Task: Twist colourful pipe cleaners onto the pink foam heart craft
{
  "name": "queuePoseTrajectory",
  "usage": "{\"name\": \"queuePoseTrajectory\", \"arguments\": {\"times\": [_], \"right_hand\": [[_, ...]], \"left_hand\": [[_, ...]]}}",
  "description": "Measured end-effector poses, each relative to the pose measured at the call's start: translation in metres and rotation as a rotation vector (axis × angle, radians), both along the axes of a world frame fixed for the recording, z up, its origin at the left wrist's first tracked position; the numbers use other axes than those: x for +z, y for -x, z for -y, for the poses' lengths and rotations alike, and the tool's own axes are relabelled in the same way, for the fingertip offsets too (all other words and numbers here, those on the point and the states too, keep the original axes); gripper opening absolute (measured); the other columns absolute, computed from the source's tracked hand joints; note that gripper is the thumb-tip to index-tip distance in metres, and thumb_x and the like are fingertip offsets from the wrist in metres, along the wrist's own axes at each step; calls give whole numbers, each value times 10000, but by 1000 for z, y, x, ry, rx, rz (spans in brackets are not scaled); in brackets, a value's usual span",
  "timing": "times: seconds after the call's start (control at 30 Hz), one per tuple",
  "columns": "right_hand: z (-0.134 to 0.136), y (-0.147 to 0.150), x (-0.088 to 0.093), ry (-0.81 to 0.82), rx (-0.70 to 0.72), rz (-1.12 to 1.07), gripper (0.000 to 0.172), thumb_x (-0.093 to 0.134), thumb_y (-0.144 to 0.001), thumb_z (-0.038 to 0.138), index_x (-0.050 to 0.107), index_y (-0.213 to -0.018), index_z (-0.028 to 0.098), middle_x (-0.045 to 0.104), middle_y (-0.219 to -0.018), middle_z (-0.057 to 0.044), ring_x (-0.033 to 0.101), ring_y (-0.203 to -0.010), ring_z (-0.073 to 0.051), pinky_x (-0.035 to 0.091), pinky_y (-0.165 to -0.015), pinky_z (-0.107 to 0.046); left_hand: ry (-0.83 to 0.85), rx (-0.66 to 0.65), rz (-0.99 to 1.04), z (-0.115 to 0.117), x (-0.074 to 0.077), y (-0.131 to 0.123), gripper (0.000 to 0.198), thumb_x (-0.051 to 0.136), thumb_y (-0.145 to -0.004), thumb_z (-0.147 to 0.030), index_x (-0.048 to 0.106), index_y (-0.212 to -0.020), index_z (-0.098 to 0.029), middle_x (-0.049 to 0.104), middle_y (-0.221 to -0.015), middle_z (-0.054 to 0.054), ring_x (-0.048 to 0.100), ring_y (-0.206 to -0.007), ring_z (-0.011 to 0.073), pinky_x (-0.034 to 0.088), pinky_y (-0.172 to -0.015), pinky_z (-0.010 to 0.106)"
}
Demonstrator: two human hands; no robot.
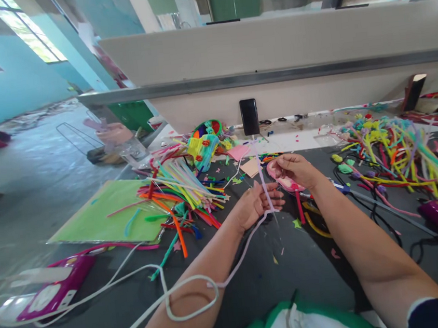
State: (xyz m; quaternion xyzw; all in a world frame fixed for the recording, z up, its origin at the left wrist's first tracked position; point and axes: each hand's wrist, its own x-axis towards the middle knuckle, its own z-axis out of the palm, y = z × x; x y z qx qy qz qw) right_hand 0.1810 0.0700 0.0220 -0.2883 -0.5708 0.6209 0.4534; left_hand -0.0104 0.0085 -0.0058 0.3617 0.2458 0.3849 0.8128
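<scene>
A lilac pipe cleaner [263, 180] runs upright past the fingers of my left hand [258, 204], bends sharply, and trails back over my forearm. The fingers of that hand are partly curled around it. To the right, my right hand [297, 170] has thumb and forefinger pinched together; whatever lies between them is too small to make out. Just under these fingers a pink padded piece [285, 182] rests on the table, partly covered by the hand. A red pipe cleaner [300, 207] sticks out below it.
Bundles of coloured pipe cleaners [189, 182] lie left, more [405, 149] right. A green sheet [102, 213], two purple devices [57, 285] with cords, and a white cable [178, 293] crossing my left forearm are near. A phone [249, 117] leans against the back panel [293, 93].
</scene>
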Motion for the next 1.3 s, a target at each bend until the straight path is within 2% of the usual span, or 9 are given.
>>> {"name": "queuePoseTrajectory", "arguments": {"times": [0.17, 0.3, 0.4, 0.53, 0.63, 0.77, 0.87, 1.03, 1.3], "right_hand": [[-3, -8, 2, 47, -44, 1, 264, 676, -744, 402, 673, -799, 145, 586, -646, -13, 522, -576, -101, 440, -587, -249], [-4, -8, 1, 60, -53, 6, 274, 686, -734, 407, 671, -795, 140, 578, -643, -12, 522, -576, -101, 450, -591, -251], [-5, -7, 0, 67, -35, -13, 272, 676, -750, 400, 673, -812, 135, 589, -660, -15, 533, -593, -98, 457, -601, -242], [-7, 0, -5, 126, -16, -98, 317, 608, -805, 436, 656, -928, 147, 632, -786, -44, 581, -680, -110, 483, -636, -241], [-4, 11, -7, 257, -33, -95, 371, 566, -826, 473, 598, -1058, 185, 657, -921, -67, 615, -734, -124, 501, -637, -251], [11, 33, -9, 339, 195, 44, 421, 673, -766, 381, 564, -1128, 197, 667, -1025, -83, 653, -853, -153, 511, -743, -280], [20, 47, -12, 299, 303, 79, 388, 742, -697, 317, 621, -1028, 157, 691, -942, -74, 660, -806, -146, 507, -787, -290], [19, 54, -21, 258, 244, 96, 313, 745, -671, 378, 645, -784, 104, 698, -753, -77, 658, -657, -150, 522, -738, -320], [13, 47, -26, 319, 227, 95, 316, 753, -670, 357, 669, -836, 102, 710, -764, -95, 677, -661, -164, 530, -710, -302]], "left_hand": [[54, 16, 62, -8, 5, 9, 651, 398, -799, -649, 589, -1119, -116, 658, -1064, 204, 648, -959, 297, 485, -862, 464], [33, 25, -34, -9, 1, 10, 552, 476, -813, -571, 594, -1109, -120, 666, -1048, 204, 653, -959, 285, 495, -851, 430], [-52, 78, -140, -9, -3, 10, 418, 602, -792, -427, 607, -1066, -110, 689, -957, 183, 672, -896, 269, 516, -802, 390], [-130, 189, -141, -11, -4, 12, 336, 657, -769, -328, 615, -1014, -102, 699, -899, 150, 686, -831, 232, 526, -751, 335], [-168, 331, -67, -16, -1, 18, 335, 672, -755, -318, 613, -1007, -105, 701, -907, 134, 684, -831, 219, 523, -767, 338], [-212, 502, -8, -24, 1, 25, 348, 696, -727, -312, 624, -1007, -118, 702, -908, 110, 672, -832, 194, 513, -770, 324], [-247, 574, -46, -27, -1, 26, 328, 716, -701, -296, 655, -975, -126, 695, -827, 59, 641, -724, 130, 491, -693, 253], [-256, 597, -120, -28, 0, 29, 327, 734, -662, -260, 677, -957, -131, 660, -778, 16, 541, -592, 59, 434, -610, 198], [-246, 648, -87, -33, -3, 35, 204, 731, -659, -251, 667, -798, -117, 626, -675, 11, 547, -600, 65, 432, -624, 196]]}}
